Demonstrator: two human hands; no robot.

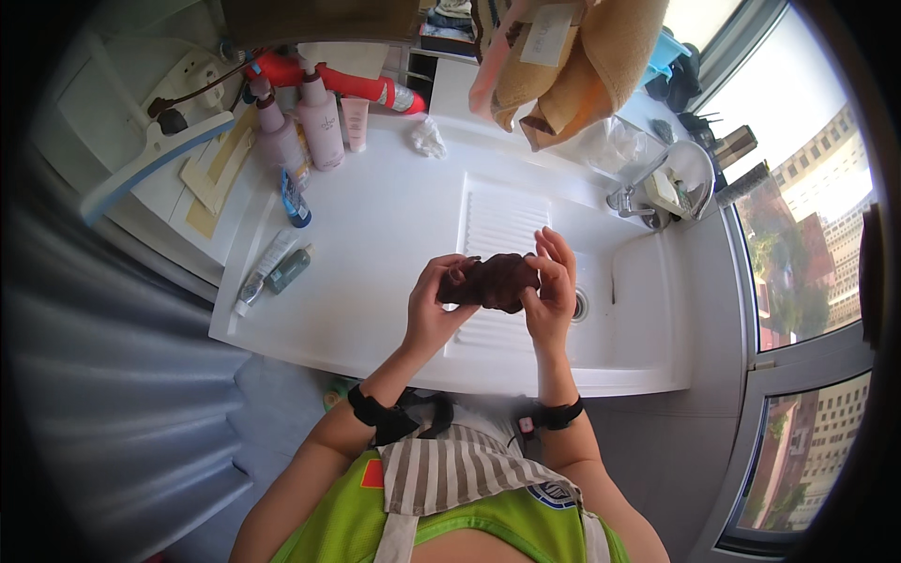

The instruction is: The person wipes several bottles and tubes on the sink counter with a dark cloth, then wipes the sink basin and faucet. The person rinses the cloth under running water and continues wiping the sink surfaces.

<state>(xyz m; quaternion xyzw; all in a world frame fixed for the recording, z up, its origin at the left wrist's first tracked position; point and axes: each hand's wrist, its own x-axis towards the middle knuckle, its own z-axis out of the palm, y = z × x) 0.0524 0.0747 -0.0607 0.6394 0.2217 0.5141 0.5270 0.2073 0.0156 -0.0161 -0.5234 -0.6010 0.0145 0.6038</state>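
Note:
A dark maroon, bunched-up piece of cloth (pixel 502 281) hangs between my hands above the white sink's ribbed washboard (pixel 507 216). Its exact kind cannot be made out. My left hand (pixel 439 296) is closed on the cloth's left end, fingers curled around it. At the right end, my right hand (pixel 552 286) pinches it between thumb and fingers, with some fingertips raised. Below the right hand, the metal drain (pixel 579 305) of the basin is partly hidden.
Left on the counter stand pink pump bottles (pixel 322 122), a pink tube (pixel 355 124), a blue bottle (pixel 295 199), a white tube (pixel 267 270) and a green bottle (pixel 288 269). A faucet (pixel 629 199) sits at the basin's back; tan towels (pixel 587 66) hang above. A window is at right.

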